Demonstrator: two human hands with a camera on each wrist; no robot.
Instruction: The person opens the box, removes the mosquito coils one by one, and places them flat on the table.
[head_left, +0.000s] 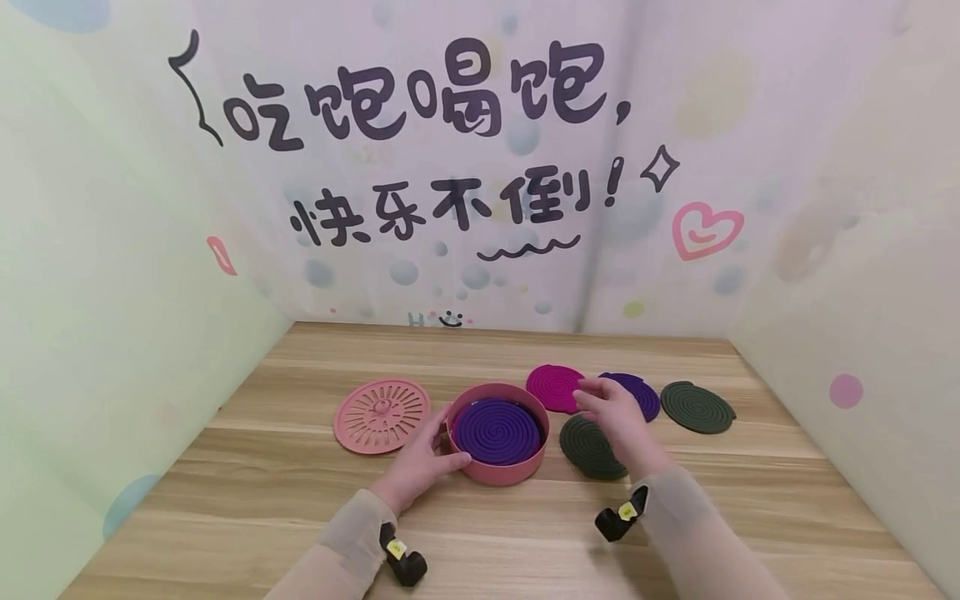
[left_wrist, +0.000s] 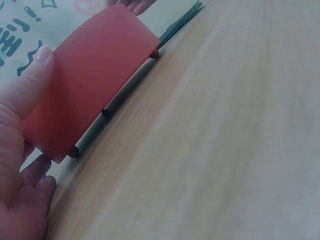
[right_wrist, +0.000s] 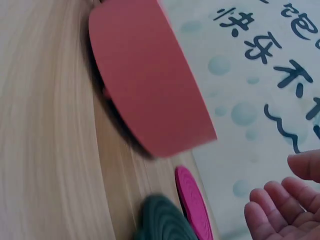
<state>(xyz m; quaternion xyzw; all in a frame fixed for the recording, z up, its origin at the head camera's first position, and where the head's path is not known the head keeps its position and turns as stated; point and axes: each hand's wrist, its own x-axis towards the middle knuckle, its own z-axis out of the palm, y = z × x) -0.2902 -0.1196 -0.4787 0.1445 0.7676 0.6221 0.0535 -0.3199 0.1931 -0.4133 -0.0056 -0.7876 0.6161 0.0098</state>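
Note:
A round pink mosquito coil holder stands on the table on small feet. Inside it lies a purple mosquito coil. My left hand grips the holder at its left side, thumb at the front; the left wrist view shows the thumb against the pink wall. Over the coils to the right, my right hand hovers with nothing in it, its fingers loosely bent. Nearest to it are a dark green coil, a magenta coil and another purple coil, partly hidden by the hand.
A pink slotted lid with a knob lies left of the holder. Farther right is another dark green coil. The wood-grain table ends at a printed cloth wall behind, with pale walls at both sides.

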